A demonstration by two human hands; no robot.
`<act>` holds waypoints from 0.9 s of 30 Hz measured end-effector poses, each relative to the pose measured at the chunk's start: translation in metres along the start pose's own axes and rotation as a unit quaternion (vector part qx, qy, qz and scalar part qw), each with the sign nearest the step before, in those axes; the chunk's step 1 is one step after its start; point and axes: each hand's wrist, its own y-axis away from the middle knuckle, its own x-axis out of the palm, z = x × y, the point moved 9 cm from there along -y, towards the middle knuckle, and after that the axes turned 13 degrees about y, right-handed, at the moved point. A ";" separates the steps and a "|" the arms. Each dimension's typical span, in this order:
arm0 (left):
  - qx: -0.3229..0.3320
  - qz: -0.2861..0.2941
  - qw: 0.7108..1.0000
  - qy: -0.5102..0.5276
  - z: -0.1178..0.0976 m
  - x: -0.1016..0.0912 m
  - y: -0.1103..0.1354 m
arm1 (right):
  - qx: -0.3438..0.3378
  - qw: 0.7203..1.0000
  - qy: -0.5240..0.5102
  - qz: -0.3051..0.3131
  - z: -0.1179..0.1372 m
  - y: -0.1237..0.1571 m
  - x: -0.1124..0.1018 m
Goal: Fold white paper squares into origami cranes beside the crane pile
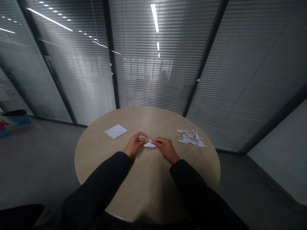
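Note:
A small folded piece of white paper [150, 144] lies on the tabletop between my hands. My left hand [134, 144] pinches its left end with the fingertips, and my right hand [166, 148] holds its right end. Its exact shape is partly hidden by my fingers. To the left of my hands lies a flat square sheet of white paper [115, 131]. To the right sits a loose heap of several white origami cranes [190, 137], which neither hand touches.
The paper and hands are on a round light-wood table [96, 159], with grey carpet around it. Glass walls with internal blinds [151, 80] stand behind it. A blue container [18, 118] sits on the floor at far left.

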 end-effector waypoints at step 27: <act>-0.061 0.032 0.998 0.007 0.020 0.002 0.001 | -0.197 0.902 0.382 0.040 0.039 0.013 0.021</act>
